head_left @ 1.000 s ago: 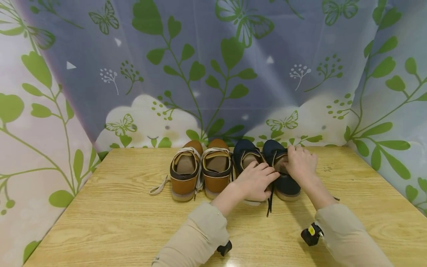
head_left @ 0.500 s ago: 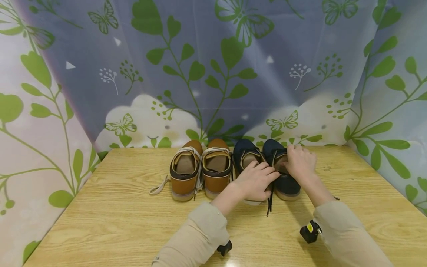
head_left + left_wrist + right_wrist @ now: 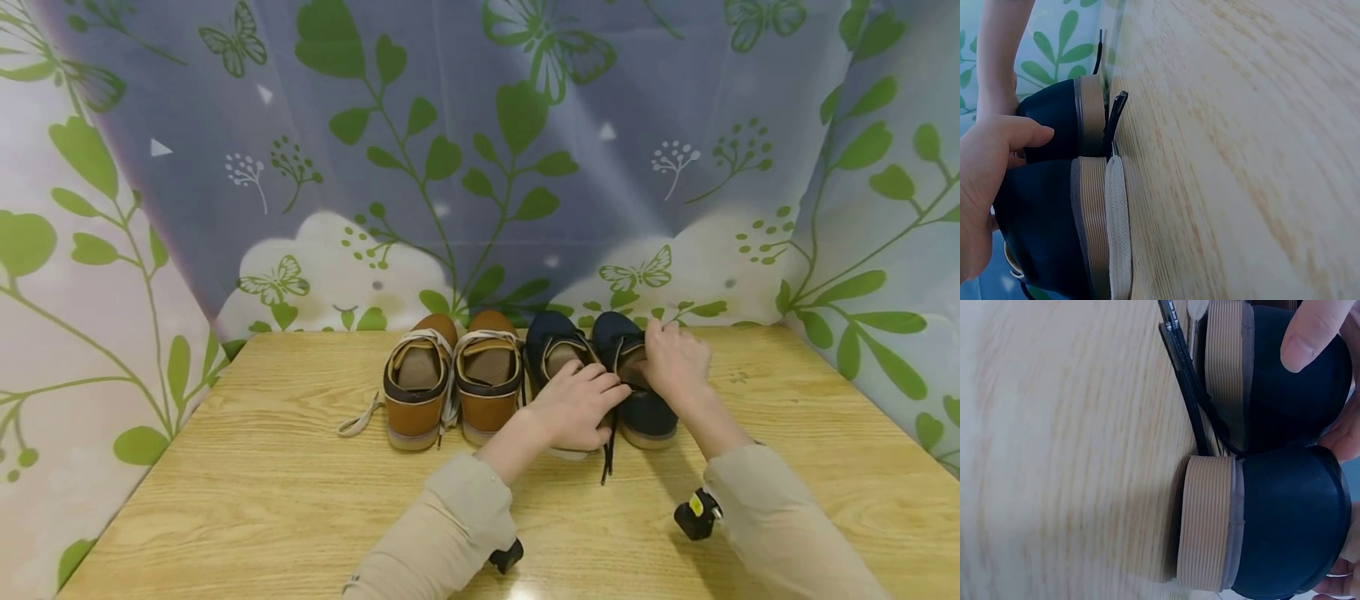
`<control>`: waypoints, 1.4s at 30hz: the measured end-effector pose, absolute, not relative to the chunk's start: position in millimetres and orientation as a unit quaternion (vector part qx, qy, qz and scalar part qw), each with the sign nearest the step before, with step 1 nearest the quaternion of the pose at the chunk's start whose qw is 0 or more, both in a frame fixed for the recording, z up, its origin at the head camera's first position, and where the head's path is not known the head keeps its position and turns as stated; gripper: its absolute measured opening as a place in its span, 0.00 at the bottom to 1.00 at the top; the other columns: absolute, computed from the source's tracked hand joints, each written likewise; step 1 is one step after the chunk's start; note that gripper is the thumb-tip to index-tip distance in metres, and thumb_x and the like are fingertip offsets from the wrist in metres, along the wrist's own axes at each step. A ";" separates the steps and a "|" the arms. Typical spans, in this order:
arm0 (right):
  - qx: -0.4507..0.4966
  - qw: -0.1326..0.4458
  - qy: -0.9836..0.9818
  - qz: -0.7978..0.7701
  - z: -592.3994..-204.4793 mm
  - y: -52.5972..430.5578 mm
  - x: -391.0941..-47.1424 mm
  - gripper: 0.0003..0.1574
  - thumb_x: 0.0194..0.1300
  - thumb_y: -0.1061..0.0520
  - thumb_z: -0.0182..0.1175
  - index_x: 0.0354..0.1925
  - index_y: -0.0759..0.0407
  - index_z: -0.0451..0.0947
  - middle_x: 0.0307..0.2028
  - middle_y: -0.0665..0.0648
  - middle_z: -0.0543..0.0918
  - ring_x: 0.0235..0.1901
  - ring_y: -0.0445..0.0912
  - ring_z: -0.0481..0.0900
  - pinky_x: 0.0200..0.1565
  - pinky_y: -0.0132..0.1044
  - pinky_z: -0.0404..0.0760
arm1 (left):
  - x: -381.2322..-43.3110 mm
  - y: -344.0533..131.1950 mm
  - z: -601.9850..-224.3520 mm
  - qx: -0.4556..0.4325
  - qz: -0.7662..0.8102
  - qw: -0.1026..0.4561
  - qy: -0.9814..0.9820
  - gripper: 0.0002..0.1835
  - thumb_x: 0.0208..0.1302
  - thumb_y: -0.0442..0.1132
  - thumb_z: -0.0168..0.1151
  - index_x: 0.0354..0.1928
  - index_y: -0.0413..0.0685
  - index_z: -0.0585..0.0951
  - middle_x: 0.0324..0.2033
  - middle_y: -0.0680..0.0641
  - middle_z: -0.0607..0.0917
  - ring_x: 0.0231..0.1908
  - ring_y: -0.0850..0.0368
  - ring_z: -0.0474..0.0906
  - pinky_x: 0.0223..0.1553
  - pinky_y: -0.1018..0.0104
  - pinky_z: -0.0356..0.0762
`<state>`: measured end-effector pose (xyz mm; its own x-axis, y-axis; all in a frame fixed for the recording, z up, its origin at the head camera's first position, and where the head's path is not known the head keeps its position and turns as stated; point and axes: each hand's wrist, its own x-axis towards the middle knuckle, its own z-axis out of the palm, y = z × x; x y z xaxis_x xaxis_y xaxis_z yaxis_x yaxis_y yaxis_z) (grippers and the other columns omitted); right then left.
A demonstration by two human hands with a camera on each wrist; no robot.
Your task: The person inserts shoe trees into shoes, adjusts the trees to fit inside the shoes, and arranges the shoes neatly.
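Two navy lace-up shoes stand side by side on the table, toes toward the back wall. My left hand (image 3: 577, 408) lies over the rear of the left navy shoe (image 3: 551, 327) and holds it by the collar, thumb over the heel in the right wrist view. Its fingertips reach toward the right navy shoe (image 3: 648, 421). My right hand (image 3: 678, 358) grips that right shoe at its outer side, with the thumb at the opening. Black laces (image 3: 609, 458) trail between the two heels. The left hand hides much of the left shoe in the head view.
Left of the navy pair stand two brown shoes, one at the left (image 3: 414, 408) and one nearer (image 3: 487, 400), with cream laces (image 3: 360, 423) spilling onto the wooden table (image 3: 262, 500). A patterned cloth wall (image 3: 487, 208) closes off the back and sides.
Both hands keep their places on the navy shoes. The right wrist and sleeve have shifted very slightly up; the shoes stay where they were.
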<state>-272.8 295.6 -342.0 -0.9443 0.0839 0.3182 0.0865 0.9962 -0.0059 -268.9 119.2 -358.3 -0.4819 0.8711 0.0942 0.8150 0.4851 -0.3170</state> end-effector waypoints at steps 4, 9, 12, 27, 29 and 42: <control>-0.041 0.162 -0.986 -0.010 -341.6 294.9 -273.8 0.30 0.52 0.52 0.69 0.41 0.72 0.67 0.30 0.71 0.72 0.25 0.62 0.74 0.25 0.53 0.72 | -268.6 118.6 -358.1 -0.494 0.117 0.123 -0.853 0.32 0.63 0.58 0.51 0.68 0.63 0.62 0.63 0.58 0.65 0.63 0.59 0.57 0.60 0.61 0.55; -0.039 0.164 -0.986 -0.012 -341.1 293.7 -274.4 0.29 0.52 0.52 0.70 0.36 0.71 0.67 0.29 0.71 0.71 0.23 0.61 0.74 0.23 0.52 0.72 | -267.9 117.8 -357.9 -0.493 0.119 0.125 -0.853 0.31 0.63 0.57 0.51 0.68 0.63 0.62 0.63 0.58 0.66 0.63 0.59 0.57 0.60 0.61 0.56; -0.041 0.162 -0.986 -0.012 -341.2 293.0 -274.7 0.29 0.52 0.51 0.70 0.36 0.71 0.66 0.29 0.71 0.71 0.23 0.61 0.74 0.23 0.52 0.72 | -267.6 117.6 -358.4 -0.492 0.120 0.127 -0.853 0.31 0.63 0.57 0.52 0.68 0.63 0.62 0.63 0.58 0.66 0.63 0.58 0.58 0.60 0.61 0.56; -0.048 0.138 -0.989 0.002 -341.2 290.8 -276.5 0.29 0.53 0.51 0.69 0.37 0.70 0.64 0.31 0.73 0.71 0.21 0.60 0.73 0.18 0.48 0.69 | -266.8 116.0 -358.2 -0.486 0.127 0.114 -0.857 0.32 0.64 0.57 0.50 0.69 0.63 0.60 0.64 0.59 0.65 0.63 0.59 0.57 0.61 0.60 0.54; -0.053 0.124 -0.991 0.008 -341.2 291.9 -276.2 0.29 0.54 0.50 0.68 0.39 0.70 0.64 0.32 0.73 0.72 0.22 0.60 0.74 0.18 0.47 0.69 | -266.3 116.1 -358.6 -0.489 0.129 0.112 -0.856 0.32 0.64 0.58 0.50 0.69 0.63 0.60 0.64 0.59 0.64 0.64 0.59 0.56 0.61 0.60 0.53; -0.048 0.085 -0.994 0.040 -344.4 304.5 -268.2 0.37 0.61 0.54 0.61 0.60 0.74 0.60 0.47 0.76 0.71 0.36 0.66 0.75 0.31 0.55 0.74 | -259.8 110.6 -357.4 -0.484 0.111 0.058 -0.866 0.38 0.65 0.63 0.45 0.73 0.62 0.49 0.70 0.58 0.54 0.68 0.62 0.47 0.65 0.62 0.46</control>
<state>-268.2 304.5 -344.4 -0.9811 0.1018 0.1644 0.0883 0.9922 -0.0877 -259.8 110.6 -357.4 -0.5242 0.8516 -0.0065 0.8257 0.5064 -0.2486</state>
